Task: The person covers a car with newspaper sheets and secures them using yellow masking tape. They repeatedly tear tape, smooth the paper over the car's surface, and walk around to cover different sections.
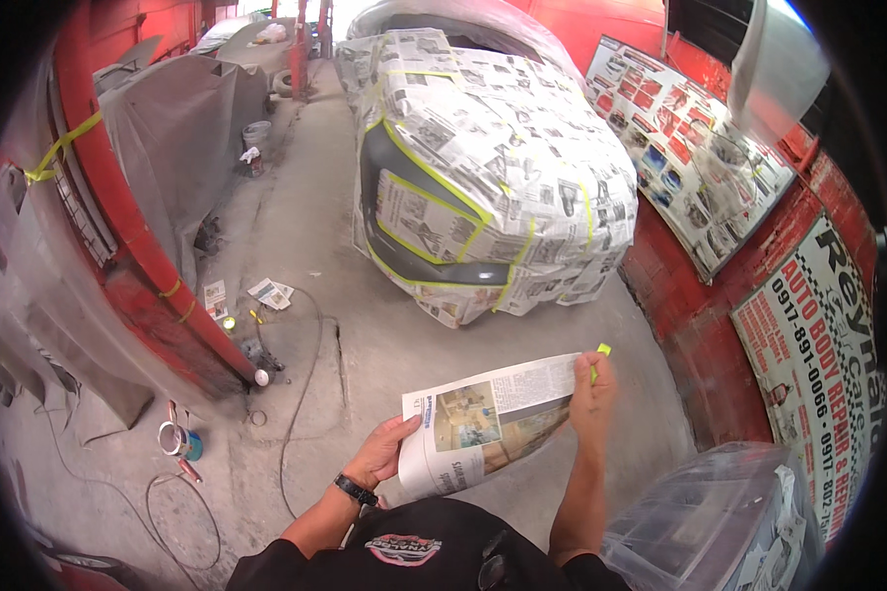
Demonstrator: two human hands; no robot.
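A folded newspaper sheet [473, 419] is stretched between my two hands in front of my chest. My left hand [379, 451] grips its left edge, thumb on top, with a dark watch on the wrist. At the upper right corner my right hand [593, 392] pinches the sheet, and a bit of yellow-green masking tape [603, 350] sticks out above the fingers. Beyond stands a car [503, 158] covered in newspaper held by yellow-green tape. A bare dark grey panel [389, 167] shows at its front corner.
A red post [143, 217] rises at the left, near cloth-draped shapes [172, 123]. On the floor lie a paint can [179, 441], a hose [310, 394] and loose newspaper [269, 293]. Signboards [695, 148] line the right wall; a plastic-wrapped object [700, 512] stands at lower right.
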